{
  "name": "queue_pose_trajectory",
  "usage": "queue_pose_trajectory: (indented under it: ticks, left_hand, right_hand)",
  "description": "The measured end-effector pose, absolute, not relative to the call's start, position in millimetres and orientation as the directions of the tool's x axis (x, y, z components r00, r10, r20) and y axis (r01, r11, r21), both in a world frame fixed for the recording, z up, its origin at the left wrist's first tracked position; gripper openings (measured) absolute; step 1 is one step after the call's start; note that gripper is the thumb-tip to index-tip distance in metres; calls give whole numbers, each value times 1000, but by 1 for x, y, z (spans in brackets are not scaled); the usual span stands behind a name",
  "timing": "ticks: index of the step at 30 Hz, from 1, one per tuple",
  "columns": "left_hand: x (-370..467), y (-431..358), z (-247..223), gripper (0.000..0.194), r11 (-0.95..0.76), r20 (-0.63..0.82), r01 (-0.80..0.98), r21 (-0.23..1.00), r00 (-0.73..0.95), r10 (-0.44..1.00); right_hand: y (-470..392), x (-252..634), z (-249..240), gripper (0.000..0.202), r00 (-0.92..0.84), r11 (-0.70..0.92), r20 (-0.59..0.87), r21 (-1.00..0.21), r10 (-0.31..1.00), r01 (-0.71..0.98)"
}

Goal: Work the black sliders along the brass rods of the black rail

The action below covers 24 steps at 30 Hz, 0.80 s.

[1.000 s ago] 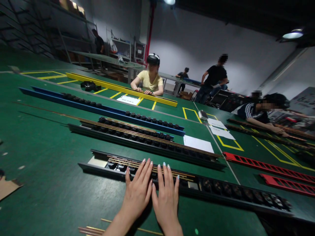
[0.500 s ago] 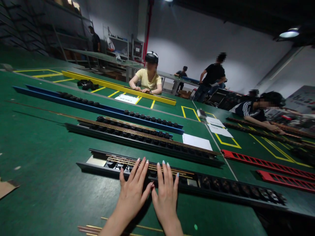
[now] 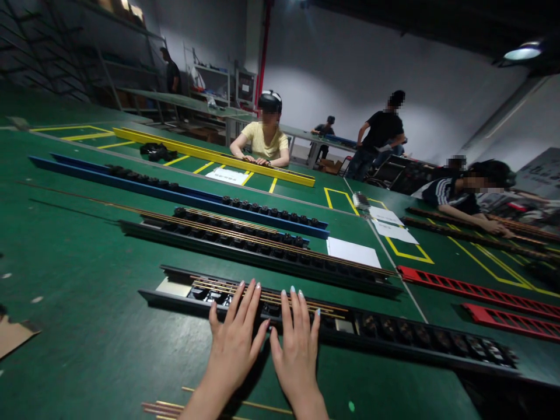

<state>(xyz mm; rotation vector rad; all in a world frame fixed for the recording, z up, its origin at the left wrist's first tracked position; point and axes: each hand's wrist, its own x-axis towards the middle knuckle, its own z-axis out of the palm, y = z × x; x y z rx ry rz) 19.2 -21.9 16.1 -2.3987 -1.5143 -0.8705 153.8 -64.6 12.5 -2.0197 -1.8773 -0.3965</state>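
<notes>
A long black metal channel (image 3: 175,307) lies across the green table in front of me. Thin brass rods (image 3: 205,286) rest lengthwise on the dark moulded parts (image 3: 398,329) inside it. My left hand (image 3: 238,344) lies flat over the channel's near wall, fingers stretched onto the rods. Beside it my right hand (image 3: 295,347) is spread the same way, fingertips across the rods. Both hands are open, palms down, thumbs close together but apart. Whether the fingers press down cannot be told. Several loose brass rods (image 3: 164,405) lie on the table below my wrists.
Behind are another dark channel with rods (image 3: 245,245), a blue channel (image 3: 184,195) and a yellow channel (image 3: 210,154). Red slotted rails (image 3: 481,289) lie right, paper sheets (image 3: 354,252) nearer the middle. Co-workers (image 3: 266,140) sit across the table. Cardboard (image 3: 15,338) lies left.
The camera view has shifted slightly, so the table scene sits a little farther right. My left fingers have moved slightly left along the rods; both hands otherwise stay flat in place.
</notes>
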Motion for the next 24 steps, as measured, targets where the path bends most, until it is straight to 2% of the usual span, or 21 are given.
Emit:
queue_pose_trajectory:
  ticks: [4, 24]
  left_hand:
    - [19, -20, 16, 68, -337, 559, 915, 221, 165, 812]
    - [14, -15, 13, 65, -299, 540, 915, 269, 114, 834]
  right_hand:
    - [-65, 153, 13, 59, 83, -57, 433, -71, 897, 996]
    - [-65, 152, 15, 57, 85, -54, 426, -85, 901, 995]
